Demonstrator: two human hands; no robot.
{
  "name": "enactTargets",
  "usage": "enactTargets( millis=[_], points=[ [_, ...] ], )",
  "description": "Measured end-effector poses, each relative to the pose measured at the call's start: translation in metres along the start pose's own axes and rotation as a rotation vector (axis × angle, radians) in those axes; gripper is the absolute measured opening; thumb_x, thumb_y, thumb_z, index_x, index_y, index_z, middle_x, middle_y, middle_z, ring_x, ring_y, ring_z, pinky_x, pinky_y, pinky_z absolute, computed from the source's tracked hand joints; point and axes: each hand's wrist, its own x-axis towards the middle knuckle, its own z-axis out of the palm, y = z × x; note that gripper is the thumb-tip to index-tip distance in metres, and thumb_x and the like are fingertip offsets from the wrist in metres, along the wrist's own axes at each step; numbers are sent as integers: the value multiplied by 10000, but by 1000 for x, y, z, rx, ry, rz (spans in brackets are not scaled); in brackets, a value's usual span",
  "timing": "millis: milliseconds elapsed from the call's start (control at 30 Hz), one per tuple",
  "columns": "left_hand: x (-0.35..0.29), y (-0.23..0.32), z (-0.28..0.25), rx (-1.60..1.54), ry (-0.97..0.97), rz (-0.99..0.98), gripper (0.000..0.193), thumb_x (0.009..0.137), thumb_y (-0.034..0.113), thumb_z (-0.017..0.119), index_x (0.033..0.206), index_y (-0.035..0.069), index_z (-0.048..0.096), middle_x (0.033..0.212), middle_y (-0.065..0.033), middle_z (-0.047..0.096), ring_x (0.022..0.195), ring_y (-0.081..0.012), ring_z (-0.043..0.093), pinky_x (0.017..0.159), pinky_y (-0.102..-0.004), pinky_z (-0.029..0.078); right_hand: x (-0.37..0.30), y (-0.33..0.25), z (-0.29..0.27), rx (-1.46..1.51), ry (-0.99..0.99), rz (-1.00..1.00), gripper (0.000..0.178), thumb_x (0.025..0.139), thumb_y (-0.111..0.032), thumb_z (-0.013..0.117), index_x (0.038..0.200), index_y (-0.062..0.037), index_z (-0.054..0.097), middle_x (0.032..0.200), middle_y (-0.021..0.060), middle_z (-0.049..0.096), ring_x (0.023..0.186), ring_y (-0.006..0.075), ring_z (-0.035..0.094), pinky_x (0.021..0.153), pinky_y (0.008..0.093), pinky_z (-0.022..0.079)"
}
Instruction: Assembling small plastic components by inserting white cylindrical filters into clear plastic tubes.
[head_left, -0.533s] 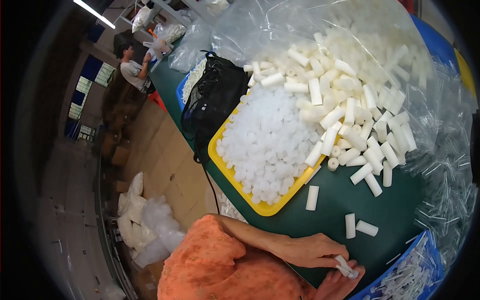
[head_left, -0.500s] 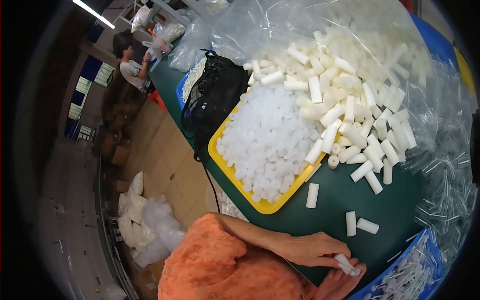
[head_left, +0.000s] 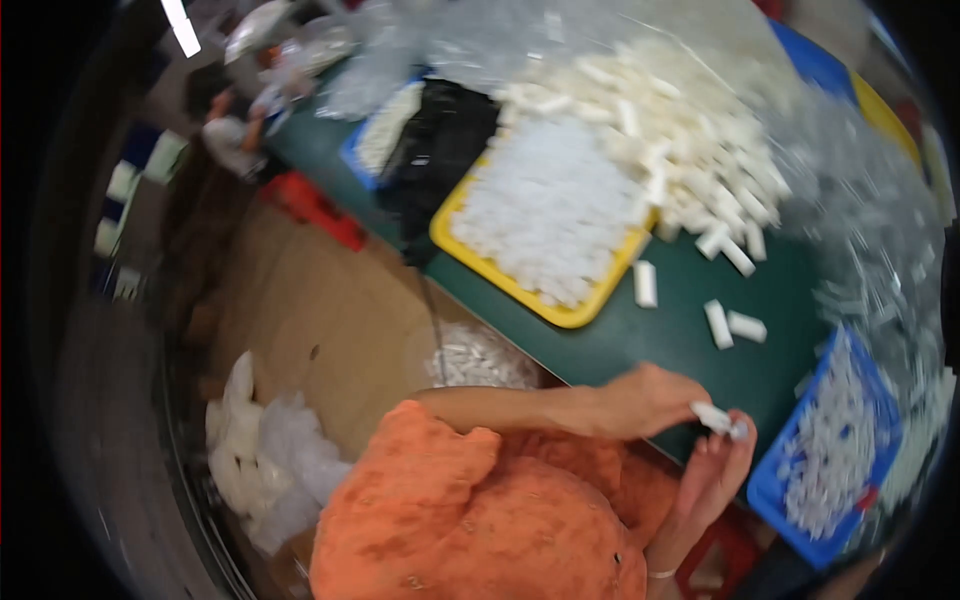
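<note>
Over the table's near edge, my left hand (head_left: 645,398) pinches a small white cylinder (head_left: 710,416), which looks like foam and lies nearly level. A translucent piece (head_left: 739,430), blurred and like a cap, shows at the cylinder's right end. My right hand (head_left: 712,475) comes up from below with its thumb and fingertips closed around that end. Beyond my hands, loose cylinders of the same kind (head_left: 718,325) lie on the green table (head_left: 590,355). A yellow tray (head_left: 572,317) heaped with small translucent white pieces (head_left: 545,205) stands farther off.
A blue tray (head_left: 765,490) of small clear and white parts sits right of my hands. Behind are a pile of white cylinders (head_left: 690,150), clear plastic bags (head_left: 850,200) and a black bag (head_left: 440,150). White sacks (head_left: 240,460) lie on the floor; a person (head_left: 235,140) sits far left.
My view has swung, blurring the picture and showing more of the blue tray and a red stool. Both hands stay together on the cylinder, with the right fingers more raised around its end.
</note>
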Motion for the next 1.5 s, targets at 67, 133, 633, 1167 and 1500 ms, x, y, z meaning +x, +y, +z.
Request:
enactTargets(
  millis=[67, 133, 633, 1167, 1500],
  points=[
    [-4, 6, -11, -27, 8, -113, 180, 900, 40, 605, 1065, 34, 674, 875, -103, 697, 748, -227, 697, 648, -314, 551, 0, -3, 9, 80, 21, 14, 291, 997, -207, 530, 1218, -17, 513, 1161, 51, 507, 823, 82, 476, 698, 228, 422],
    [-6, 15, -19, -51, 1, -153, 195, 900, -11, 582, 1063, 18, 685, 835, -75, 708, 662, -135, 672, 581, -261, 540, -9, -7, 18, 145, 89, 7, 260, 1001, -195, 521, 1195, -21, 531, 1127, 39, 510, 831, 80, 487, 691, 233, 426],
    [-19, 21, -5, 136, -16, 86, 355, 829, -104, 573, 1156, 21, 628, 847, -85, 649, 676, -161, 611, 596, -275, 490, -37, 4, 22, -146, 90, -12, 250, 976, -52, 532, 1207, 40, 554, 1166, 159, 621, 928, 174, 639, 787, 291, 551],
    [5, 40, -10, -373, -310, -489, 307, 918, 59, 504, 1222, 23, 492, 943, -57, 597, 812, -106, 556, 714, -252, 469, -20, -19, 29, -1292, -132, -761, 308, 726, 24, 736, 1008, -46, 634, 992, 107, 648, 822, 294, 619, 733, 368, 490],
    [241, -66, 51, 794, -62, 299, 133, 793, 120, 701, 878, 21, 672, 888, -148, 595, 919, -333, 548, 783, -410, 471, -2, -3, 6, -1317, -6, -664, 206, 751, 3, 739, 935, -31, 653, 925, 100, 674, 805, 282, 638, 711, 360, 483]
  ],
)
